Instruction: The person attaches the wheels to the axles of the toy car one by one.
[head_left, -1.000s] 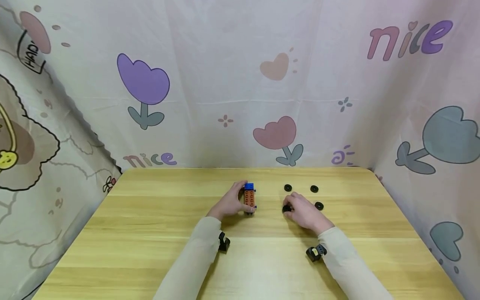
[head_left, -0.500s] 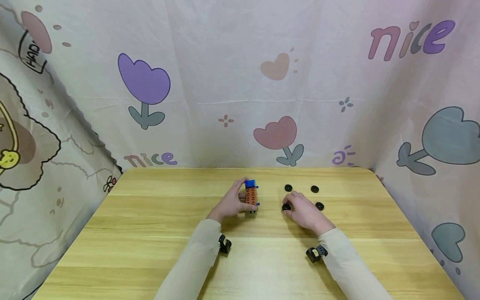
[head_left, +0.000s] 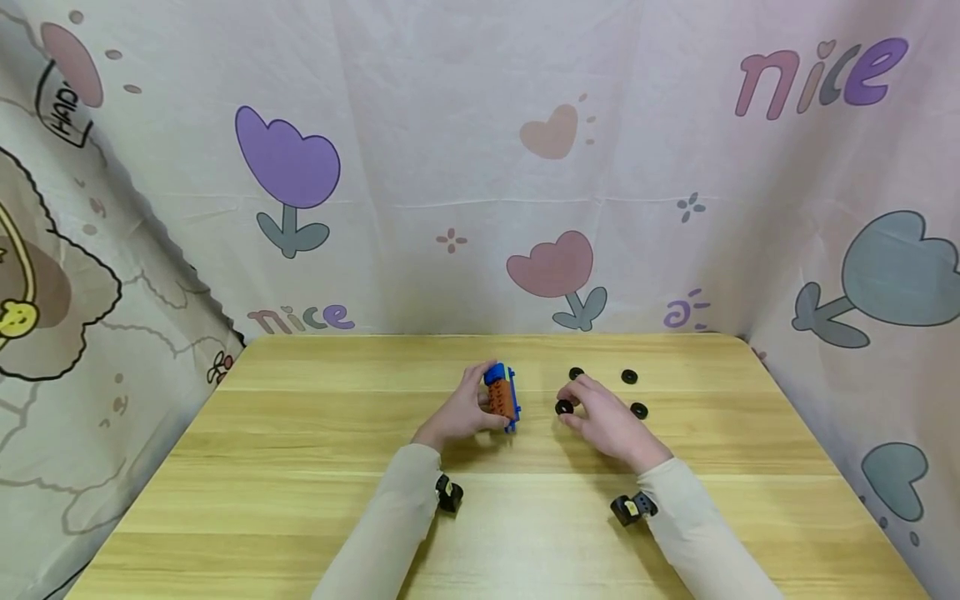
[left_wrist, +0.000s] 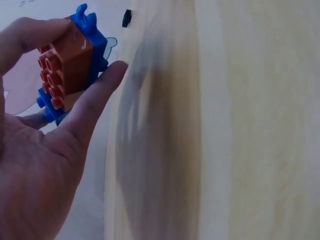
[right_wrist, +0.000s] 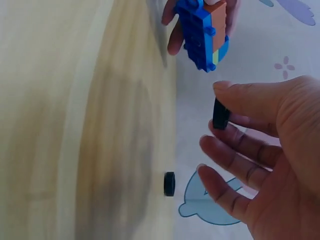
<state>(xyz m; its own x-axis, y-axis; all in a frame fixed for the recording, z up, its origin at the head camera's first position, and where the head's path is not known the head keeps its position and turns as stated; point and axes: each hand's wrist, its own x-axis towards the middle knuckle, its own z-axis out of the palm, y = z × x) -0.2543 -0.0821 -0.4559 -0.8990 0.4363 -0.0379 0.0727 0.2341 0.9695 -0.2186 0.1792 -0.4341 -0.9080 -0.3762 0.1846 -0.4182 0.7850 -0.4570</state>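
My left hand (head_left: 457,412) grips a toy truck (head_left: 500,398) of building bricks between thumb and fingers. It has a blue base and an orange studded body, with a blue hook standing out at the thumb end in the left wrist view. The truck is tilted over, its blue underside (right_wrist: 196,37) facing the right hand. My right hand (head_left: 609,425) pinches a small black toy wheel (right_wrist: 220,114) between thumb and index finger, just right of the truck. The other fingers of that hand are spread loosely in the right wrist view.
Three more black wheels lie on the wooden table (head_left: 300,450): one (head_left: 576,373) just beyond the right hand, another (head_left: 629,377) farther right, a third (head_left: 638,411) beside that hand. A printed curtain (head_left: 420,167) hangs behind the table.
The left hand has shifted the truck slightly right and tilted it, so its blue base now shows. The right hand has lifted its wheel and brought it left, closer to the truck.
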